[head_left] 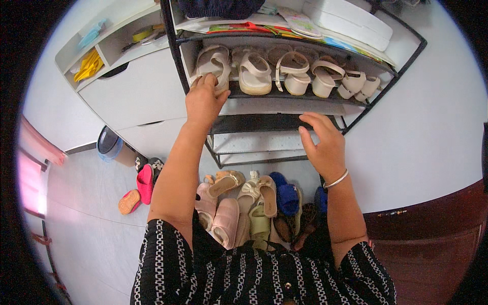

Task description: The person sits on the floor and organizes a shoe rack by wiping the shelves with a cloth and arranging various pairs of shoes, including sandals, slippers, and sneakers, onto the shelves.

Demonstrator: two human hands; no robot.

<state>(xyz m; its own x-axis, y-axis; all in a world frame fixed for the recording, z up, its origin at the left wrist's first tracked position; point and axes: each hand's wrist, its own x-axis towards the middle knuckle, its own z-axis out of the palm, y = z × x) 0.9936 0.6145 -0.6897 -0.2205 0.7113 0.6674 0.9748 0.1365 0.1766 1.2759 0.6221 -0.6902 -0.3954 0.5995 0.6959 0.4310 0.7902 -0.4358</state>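
My left hand (203, 101) is at the left end of a shoe shelf. Its fingers and thumb grip the near end of a white sandal (215, 58), covering part of it. To the right of that sandal stands its match, another white sandal (255, 71). A pair of heeled sandals (296, 83) and a pair of smaller white sandals (352, 85) continue the row. My right hand (324, 145) hovers before the lower right part of the rack (264, 123), its fingers apart and nothing in them.
Several shoes, including pink ones (226, 221) and blue slippers (287, 198), crowd the floor beneath my arms. Red slippers (145, 184) and a bin (113, 146) are at left, by a white cabinet (132, 96). A white box (351, 23) sits on the upper shelf.
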